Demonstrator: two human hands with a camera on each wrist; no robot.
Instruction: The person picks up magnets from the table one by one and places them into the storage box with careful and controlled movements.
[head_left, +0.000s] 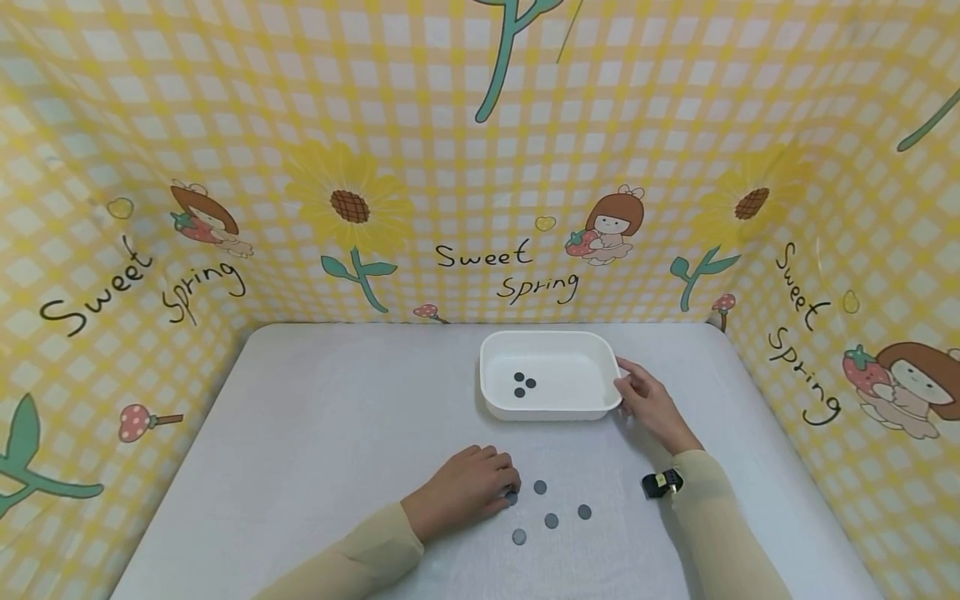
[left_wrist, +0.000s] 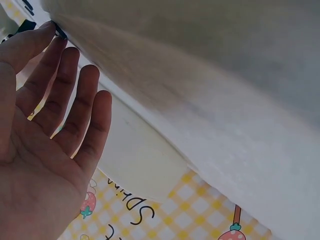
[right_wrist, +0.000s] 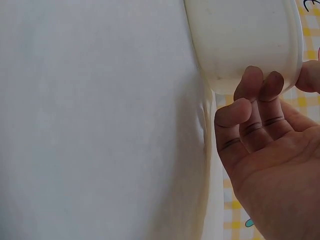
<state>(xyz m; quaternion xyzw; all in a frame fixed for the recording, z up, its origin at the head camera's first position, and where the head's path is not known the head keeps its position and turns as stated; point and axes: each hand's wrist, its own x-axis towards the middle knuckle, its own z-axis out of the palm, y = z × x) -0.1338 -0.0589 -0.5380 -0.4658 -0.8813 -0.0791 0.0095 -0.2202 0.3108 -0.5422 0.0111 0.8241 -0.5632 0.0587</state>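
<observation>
A white plastic tray stands toward the back of the table, with three dark round discs lying in its left half. My right hand grips the tray's right end. In the right wrist view, the thumb is at the rim and curled fingers touch the outer wall. Nearer the front, my left hand pinches a small grey disc between thumb and index finger. The left wrist view shows the edge of this disc at the fingertips, close to the tabletop; the other fingers are extended.
Several loose grey discs lie flat on the white tabletop, just right of the left hand. A black device is on the right wrist. Yellow checked cloth walls the table at the back and both sides.
</observation>
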